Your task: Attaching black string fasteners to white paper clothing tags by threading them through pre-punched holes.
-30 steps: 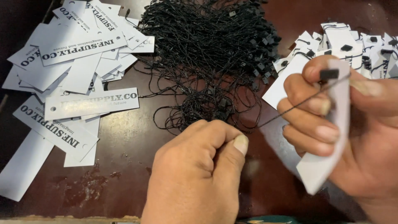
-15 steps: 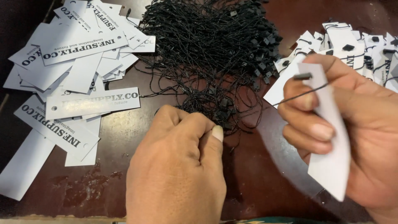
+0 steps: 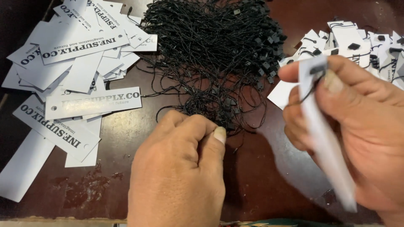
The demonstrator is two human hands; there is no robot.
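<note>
My right hand (image 3: 357, 134) grips a long white paper tag (image 3: 326, 143), blurred by motion, with a black string and its small black fastener at the top end near my thumb. My left hand (image 3: 179, 168) is closed at the near edge of a big tangled heap of black strings (image 3: 210, 50), its thumb and fingers pinching into the loose strands there. What the fingers grip is hidden under the hand.
A spread of loose white printed tags (image 3: 80, 67) covers the left of the dark brown table (image 3: 261, 176). At the far right lies a pile of white tags with black strings fitted (image 3: 357, 42).
My left hand has moved away from the tag, up to the edge of the string heap. My right hand has pulled the string tight through the tag and shifted it slightly.
</note>
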